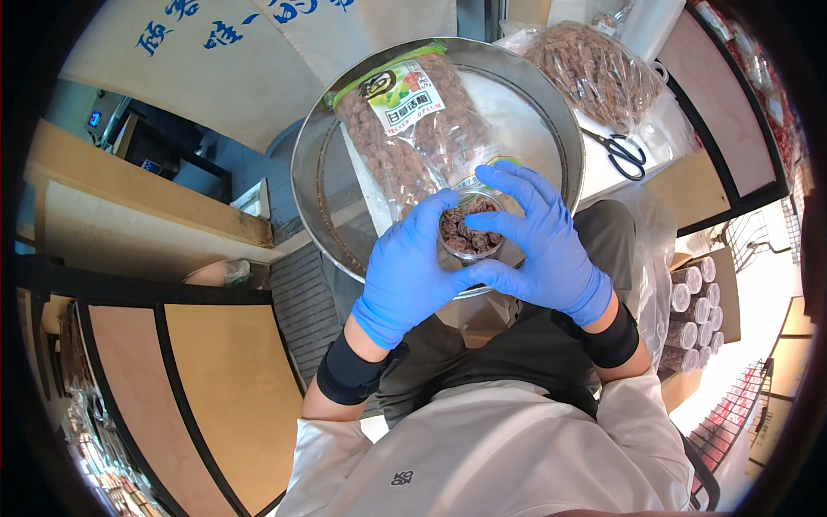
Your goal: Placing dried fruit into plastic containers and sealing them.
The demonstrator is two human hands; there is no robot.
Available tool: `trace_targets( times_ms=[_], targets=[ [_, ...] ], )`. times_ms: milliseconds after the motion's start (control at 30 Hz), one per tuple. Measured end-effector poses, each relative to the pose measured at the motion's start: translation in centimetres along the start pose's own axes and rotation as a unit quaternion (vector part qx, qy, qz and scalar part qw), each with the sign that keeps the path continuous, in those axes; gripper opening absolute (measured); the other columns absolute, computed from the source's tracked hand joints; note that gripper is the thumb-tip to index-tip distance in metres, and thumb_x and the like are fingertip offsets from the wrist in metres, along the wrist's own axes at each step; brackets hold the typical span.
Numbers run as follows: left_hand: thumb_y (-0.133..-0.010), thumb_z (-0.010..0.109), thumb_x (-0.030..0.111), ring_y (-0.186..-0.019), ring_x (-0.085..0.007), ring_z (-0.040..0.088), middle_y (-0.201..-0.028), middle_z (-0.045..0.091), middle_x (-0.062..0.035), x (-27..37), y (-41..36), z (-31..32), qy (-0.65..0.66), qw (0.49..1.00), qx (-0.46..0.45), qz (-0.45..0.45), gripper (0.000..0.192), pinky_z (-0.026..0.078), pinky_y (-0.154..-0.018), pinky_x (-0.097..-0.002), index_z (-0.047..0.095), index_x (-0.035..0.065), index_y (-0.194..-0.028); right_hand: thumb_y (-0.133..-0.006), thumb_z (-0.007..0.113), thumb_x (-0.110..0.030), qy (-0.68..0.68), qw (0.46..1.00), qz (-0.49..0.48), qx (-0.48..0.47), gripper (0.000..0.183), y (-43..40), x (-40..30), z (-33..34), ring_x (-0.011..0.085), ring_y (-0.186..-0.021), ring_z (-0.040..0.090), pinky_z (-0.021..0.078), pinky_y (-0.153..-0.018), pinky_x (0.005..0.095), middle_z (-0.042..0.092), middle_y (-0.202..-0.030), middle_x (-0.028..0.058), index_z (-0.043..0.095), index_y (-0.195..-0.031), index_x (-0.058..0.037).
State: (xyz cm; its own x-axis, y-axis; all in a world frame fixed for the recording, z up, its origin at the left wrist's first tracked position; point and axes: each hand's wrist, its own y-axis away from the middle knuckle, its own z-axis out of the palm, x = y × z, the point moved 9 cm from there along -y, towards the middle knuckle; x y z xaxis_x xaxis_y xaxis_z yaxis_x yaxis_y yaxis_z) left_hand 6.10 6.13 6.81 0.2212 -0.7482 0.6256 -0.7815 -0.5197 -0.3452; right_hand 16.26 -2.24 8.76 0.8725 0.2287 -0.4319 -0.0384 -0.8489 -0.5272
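A clear round plastic jar [471, 249] full of wrinkled brown preserved plums [475, 226] stands upright between my hands, over the near part of a large round metal sieve [572, 129]. My left hand [413, 265], in a blue glove, holds the jar's left side. My right hand [546, 242], also gloved in blue, is around the right side, its thumb low by the jar and its index fingertip on or just above the plums at the rim. Beyond the hands, a large printed plastic bag of preserved plums [381, 148] lies in the sieve.
To the right, black-handled scissors [625, 157] and a clear bag of brown dried pieces [588, 71] lie on a white surface. Several filled, lidded jars [694, 310] are in a cardboard box at the right. A wooden ledge [148, 187] runs along the left, under a hanging cloth [213, 71].
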Motion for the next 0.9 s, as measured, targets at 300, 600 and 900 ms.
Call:
trace_targets(
  times_ms=[300,600,900],
  targets=[
    [-0.066,0.084,0.046,-0.094,-0.0375,0.067,-0.120,0.064,-0.0206,0.4,-0.1,-0.1,-0.072,0.995,0.007,0.063,0.075,0.054,-0.083,-0.0424,0.054,0.0092,-0.124,-0.072,0.074,-0.058,0.061,0.998,-0.028,-0.018,0.059,-1.0,-0.9,0.5,0.0405,-0.128,0.045,0.0337,-0.109,0.0502,0.050,-0.137,0.0200,0.069,-0.106,-0.0094],
    [-0.071,0.076,0.042,-0.093,-0.0355,0.067,-0.131,0.059,-0.0205,0.0,0.2,0.5,-0.150,0.985,-0.044,0.071,0.063,0.054,-0.081,-0.0414,0.060,0.0062,-0.120,-0.074,0.073,-0.058,0.051,0.999,0.001,-0.010,0.057,-0.7,-0.1,1.7,0.0388,-0.118,0.055,0.0476,-0.094,0.0465,0.053,-0.132,0.0194,0.066,-0.105,-0.0099],
    [-0.071,0.076,0.040,-0.099,-0.0315,0.064,-0.114,0.063,-0.0142,1.1,-0.3,-0.3,-0.201,0.973,-0.027,0.108,0.054,0.051,-0.085,-0.0413,0.067,0.0036,-0.111,-0.074,0.077,-0.049,-0.061,0.996,0.050,0.036,0.053,-0.3,0.5,0.6,0.0342,-0.103,0.064,0.0545,-0.082,0.0415,0.057,-0.132,0.0160,0.064,-0.108,-0.0109]
  ],
)
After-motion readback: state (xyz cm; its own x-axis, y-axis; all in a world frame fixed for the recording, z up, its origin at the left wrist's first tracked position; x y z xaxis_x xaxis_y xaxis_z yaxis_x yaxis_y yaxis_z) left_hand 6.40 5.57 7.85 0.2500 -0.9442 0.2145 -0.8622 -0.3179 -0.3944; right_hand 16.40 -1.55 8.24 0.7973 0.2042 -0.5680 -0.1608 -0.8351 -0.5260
